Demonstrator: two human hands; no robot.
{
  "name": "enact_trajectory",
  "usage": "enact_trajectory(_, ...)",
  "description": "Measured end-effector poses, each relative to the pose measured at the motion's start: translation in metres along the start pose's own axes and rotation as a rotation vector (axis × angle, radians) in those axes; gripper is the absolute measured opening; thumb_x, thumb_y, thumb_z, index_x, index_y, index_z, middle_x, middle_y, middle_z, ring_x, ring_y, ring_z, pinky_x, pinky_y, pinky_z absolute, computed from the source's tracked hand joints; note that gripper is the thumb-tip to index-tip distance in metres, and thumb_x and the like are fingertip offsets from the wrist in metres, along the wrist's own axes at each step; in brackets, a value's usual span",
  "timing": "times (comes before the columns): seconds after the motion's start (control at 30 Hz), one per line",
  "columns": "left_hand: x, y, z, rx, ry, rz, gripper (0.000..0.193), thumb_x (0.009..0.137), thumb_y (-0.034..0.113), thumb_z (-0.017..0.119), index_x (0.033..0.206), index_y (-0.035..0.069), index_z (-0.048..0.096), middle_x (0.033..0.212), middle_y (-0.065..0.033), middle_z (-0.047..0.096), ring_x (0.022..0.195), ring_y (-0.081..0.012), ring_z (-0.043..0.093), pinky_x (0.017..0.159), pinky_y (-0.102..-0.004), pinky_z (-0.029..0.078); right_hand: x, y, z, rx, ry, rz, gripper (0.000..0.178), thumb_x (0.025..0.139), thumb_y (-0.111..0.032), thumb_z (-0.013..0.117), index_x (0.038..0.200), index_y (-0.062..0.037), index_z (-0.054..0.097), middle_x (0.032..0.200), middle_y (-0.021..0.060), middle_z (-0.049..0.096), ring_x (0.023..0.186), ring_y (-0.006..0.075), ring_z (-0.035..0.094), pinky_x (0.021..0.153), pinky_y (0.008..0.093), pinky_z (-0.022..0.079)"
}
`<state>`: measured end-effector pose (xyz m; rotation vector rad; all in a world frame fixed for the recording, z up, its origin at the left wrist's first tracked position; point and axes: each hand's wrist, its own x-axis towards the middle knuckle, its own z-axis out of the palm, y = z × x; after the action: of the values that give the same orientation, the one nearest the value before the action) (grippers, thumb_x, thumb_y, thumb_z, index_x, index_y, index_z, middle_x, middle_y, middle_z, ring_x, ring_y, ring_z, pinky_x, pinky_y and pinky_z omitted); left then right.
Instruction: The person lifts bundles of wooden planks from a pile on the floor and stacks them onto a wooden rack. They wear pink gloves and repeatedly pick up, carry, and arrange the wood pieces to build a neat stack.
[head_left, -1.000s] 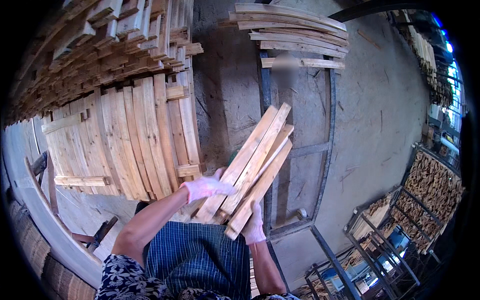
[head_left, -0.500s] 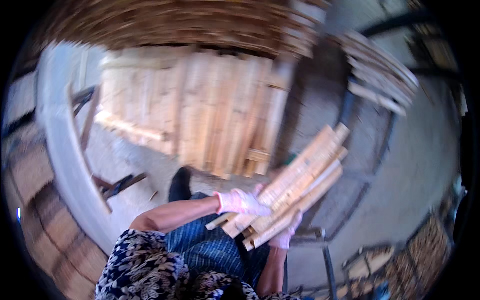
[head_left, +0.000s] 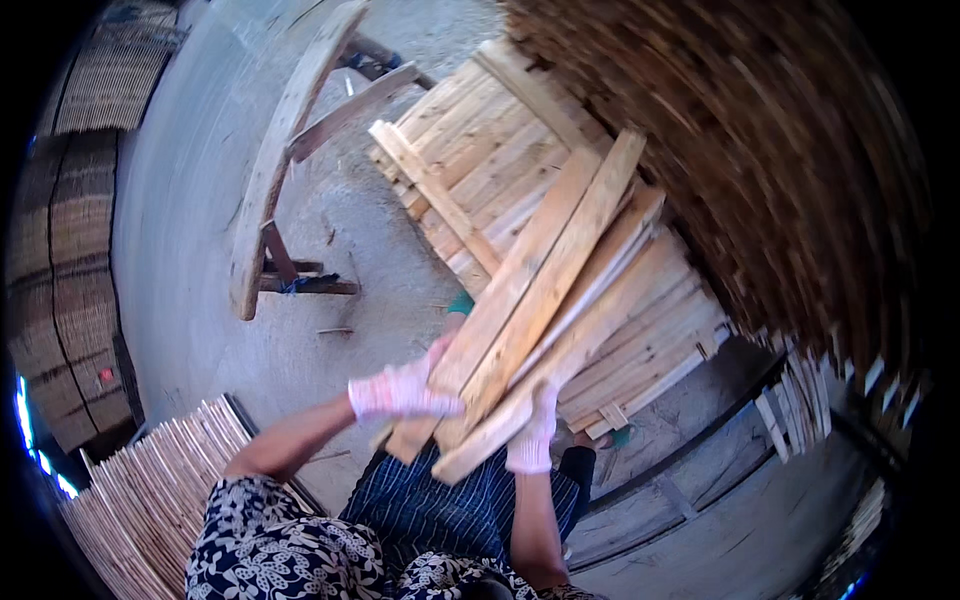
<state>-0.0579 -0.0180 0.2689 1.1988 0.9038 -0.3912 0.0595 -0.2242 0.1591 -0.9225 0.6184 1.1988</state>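
Several pale wooden boards [head_left: 528, 290] lie across both my gloved hands in a slanting bundle, their near ends above my lap and their far ends up and to the right. My left hand [head_left: 405, 390], in a pinkish-white glove, grips the bundle's left side near the lower end. On the other side, my right hand [head_left: 533, 430] is closed around the lower right edge, its fingers partly hidden by the wood. Beneath the bundle's far part is a low stack of flat boards [head_left: 480, 190] with crosspieces on top, partly covered by the held boards.
Left of the board stack stands a narrow wooden bench [head_left: 275, 170] on the concrete floor [head_left: 370, 250]. A tall, blurred pile of wood [head_left: 760, 170] rises at the far right. Slatted stacks stand at the left [head_left: 75, 290] and near left [head_left: 165, 480].
My view has turned right-to-left, so the board stack now appears further right and tilted. The boards in my hands have come over the stack; both hands still grip them.
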Motion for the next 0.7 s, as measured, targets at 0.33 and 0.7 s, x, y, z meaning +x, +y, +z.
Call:
enact_trajectory(0.33, 0.207, -0.012, -0.174, 0.672, 0.503, -0.144, 0.094, 0.081, 0.028, 0.074, 0.157, 0.005, 0.025, 0.143, -0.0291, 0.048, 0.131, -0.0400, 0.051, 0.111, -0.0403, 0.040, 0.232, 0.042, 0.153, -0.893, 0.201, -0.227, 0.111, 0.080, -0.038, 0.081, 0.156, 0.0052, 0.012, 0.140, 0.0226, 0.051, 0.123, 0.0294, 0.053, 0.104, 0.0356, 0.045)
enact_trajectory(0.7, 0.158, -0.053, -0.142, 0.283, 0.761, 0.065, 0.079, 0.085, 0.017, 0.068, 0.153, 0.012, 0.028, 0.118, -0.0191, 0.065, 0.098, -0.0288, 0.067, 0.090, -0.0387, 0.052, 0.018, 0.006, 0.017, -0.531, 0.432, -0.279, 0.096, 0.082, -0.003, 0.075, 0.159, -0.0109, 0.018, 0.136, 0.0137, 0.051, 0.114, 0.0231, 0.057, 0.094, 0.0366, 0.053)
